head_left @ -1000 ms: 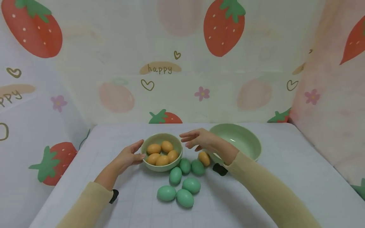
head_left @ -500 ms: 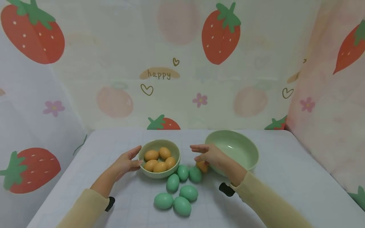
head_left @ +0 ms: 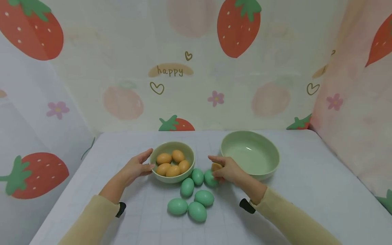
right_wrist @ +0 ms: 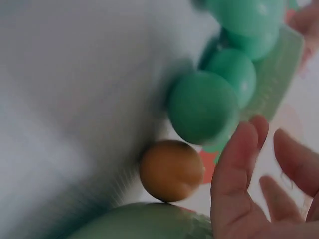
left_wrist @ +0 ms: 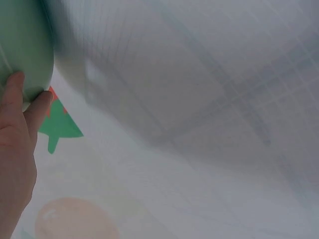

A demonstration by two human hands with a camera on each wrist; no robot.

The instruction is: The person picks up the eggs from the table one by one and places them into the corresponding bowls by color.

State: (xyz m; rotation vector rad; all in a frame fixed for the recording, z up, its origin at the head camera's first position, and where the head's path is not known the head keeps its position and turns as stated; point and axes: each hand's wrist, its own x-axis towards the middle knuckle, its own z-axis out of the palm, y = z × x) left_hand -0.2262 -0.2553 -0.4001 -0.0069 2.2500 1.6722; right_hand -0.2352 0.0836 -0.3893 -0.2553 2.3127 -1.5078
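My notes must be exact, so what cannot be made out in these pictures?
Head view: much of the loose orange oval egg, hidden by the right hand.
Left wrist view: most of the smaller round pale-green bowl, cut off by the left and top edges.
Right wrist view: most of the larger round pale-green bowl, cut off by the bottom edge.

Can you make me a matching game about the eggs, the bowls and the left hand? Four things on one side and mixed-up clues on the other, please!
Things:
1. Green eggs
2. Small bowl
3. Left hand
4. Lone orange egg

Clues:
A. touching the outside of a bowl
B. between a green egg and the large bowl
C. six of them on the white table
D. holds five orange eggs

Right pairs: 1-C, 2-D, 3-A, 4-B
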